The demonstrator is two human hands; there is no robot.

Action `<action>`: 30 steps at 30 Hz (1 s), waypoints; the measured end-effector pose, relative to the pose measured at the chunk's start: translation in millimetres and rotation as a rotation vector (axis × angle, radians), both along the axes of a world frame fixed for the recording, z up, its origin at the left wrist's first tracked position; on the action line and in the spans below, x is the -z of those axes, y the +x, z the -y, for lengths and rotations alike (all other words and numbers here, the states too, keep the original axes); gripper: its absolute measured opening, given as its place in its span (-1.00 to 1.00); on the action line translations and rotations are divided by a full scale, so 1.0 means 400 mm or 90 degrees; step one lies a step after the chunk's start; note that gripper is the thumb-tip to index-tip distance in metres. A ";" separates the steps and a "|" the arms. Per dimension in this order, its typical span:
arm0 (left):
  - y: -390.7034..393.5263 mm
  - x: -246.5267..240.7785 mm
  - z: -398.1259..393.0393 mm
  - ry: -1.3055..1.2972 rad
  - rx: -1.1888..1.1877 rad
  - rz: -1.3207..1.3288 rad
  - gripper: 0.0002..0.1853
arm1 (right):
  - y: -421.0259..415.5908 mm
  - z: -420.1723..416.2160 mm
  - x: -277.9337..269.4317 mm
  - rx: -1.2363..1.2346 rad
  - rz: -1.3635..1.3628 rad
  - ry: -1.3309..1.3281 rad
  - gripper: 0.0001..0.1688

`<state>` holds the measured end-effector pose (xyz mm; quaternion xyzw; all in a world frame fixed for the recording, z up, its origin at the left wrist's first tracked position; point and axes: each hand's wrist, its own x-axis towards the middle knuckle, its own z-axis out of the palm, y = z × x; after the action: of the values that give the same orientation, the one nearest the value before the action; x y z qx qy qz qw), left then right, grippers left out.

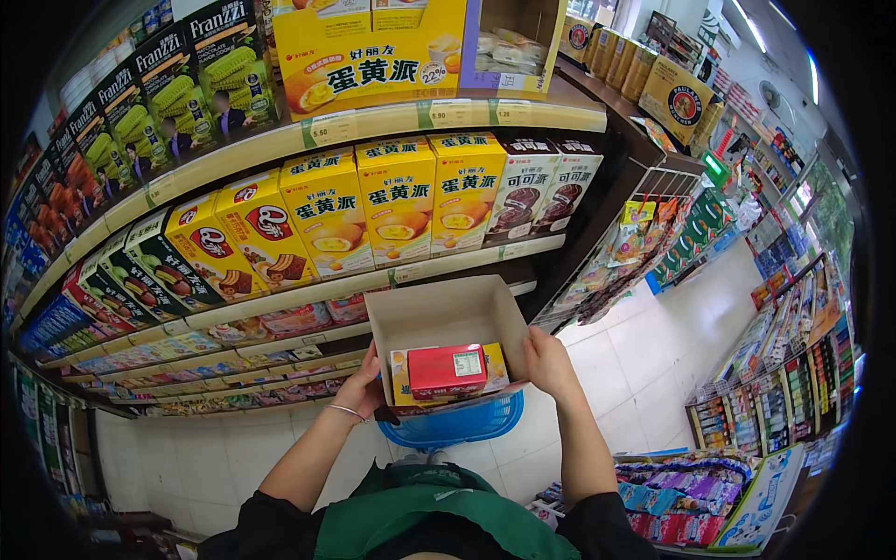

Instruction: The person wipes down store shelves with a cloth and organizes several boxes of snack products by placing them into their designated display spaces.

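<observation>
My left hand [365,385] grips the left side of an open cardboard box [448,308], and my right hand [551,360] grips its right side. Inside the box a red carton [437,371] with a white label lies on top of yellow cartons [495,360]. Under the box, partly hidden by it, is a blue plastic basket [455,423]. Beyond the box, yellow egg-yolk pie cartons [395,210] stand in a row on a shelf, with white and brown cocoa pie cartons [521,192] at their right.
The shelf edge with price tags [364,124] curves across above. Dark green pie cartons [164,266] stand at the left. A wire rack of snack bags [630,238] hangs on the shelf's end. Tiled floor [623,357] shows at the right, and a bin of colourful packets [679,490] stands at lower right.
</observation>
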<state>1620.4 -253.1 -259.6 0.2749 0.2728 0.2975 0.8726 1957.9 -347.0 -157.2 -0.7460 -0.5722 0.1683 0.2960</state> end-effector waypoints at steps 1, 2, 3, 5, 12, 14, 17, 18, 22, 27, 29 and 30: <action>0.000 -0.007 -0.001 -0.003 0.002 -0.002 0.08 | 0.000 0.002 -0.001 0.002 0.000 -0.002 -0.80; -0.004 -0.014 -0.001 -0.005 0.004 -0.004 0.09 | 0.001 0.004 0.000 0.004 0.001 -0.004 -0.79; -0.004 -0.031 -0.001 -0.008 0.003 -0.005 0.10 | 0.000 0.002 -0.005 0.003 0.002 -0.006 -0.79; 0.005 -0.053 0.002 0.005 0.002 -0.017 0.09 | -0.004 0.010 -0.026 0.003 -0.028 -0.001 -0.78; 0.038 -0.164 0.024 0.027 -0.061 -0.033 -0.04 | 0.045 0.001 -0.102 -0.049 -0.109 -0.010 -0.75; 0.044 -0.172 0.023 0.016 -0.077 -0.014 -0.12 | 0.067 -0.002 -0.139 -0.084 -0.142 0.037 -0.72; 0.057 -0.223 0.023 -0.008 -0.103 -0.014 -0.20 | 0.089 -0.014 -0.198 -0.097 -0.156 0.037 -0.71; 0.065 -0.243 0.027 0.012 -0.140 -0.039 -0.28 | 0.103 -0.022 -0.202 -0.117 -0.178 0.055 -0.66; 0.099 -0.347 0.027 0.020 -0.184 -0.025 -0.37 | 0.157 -0.056 -0.266 -0.161 -0.223 0.036 -0.55; 0.127 -0.452 0.020 0.083 -0.209 -0.032 -0.38 | 0.212 -0.171 -0.360 -0.186 -0.303 0.112 -0.60; 0.152 -0.494 0.015 0.103 -0.193 -0.017 -0.40 | 0.251 -0.230 -0.447 -0.142 -0.227 0.216 -0.57; 0.165 -0.514 0.016 0.108 -0.188 -0.014 -0.40 | 0.267 -0.276 -0.488 -0.125 -0.172 0.277 -0.57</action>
<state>1686.2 -259.3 -54.1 0.3081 0.2937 0.4412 0.7901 2064.9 -236.5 38.0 -0.5766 -0.6200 0.1669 0.5052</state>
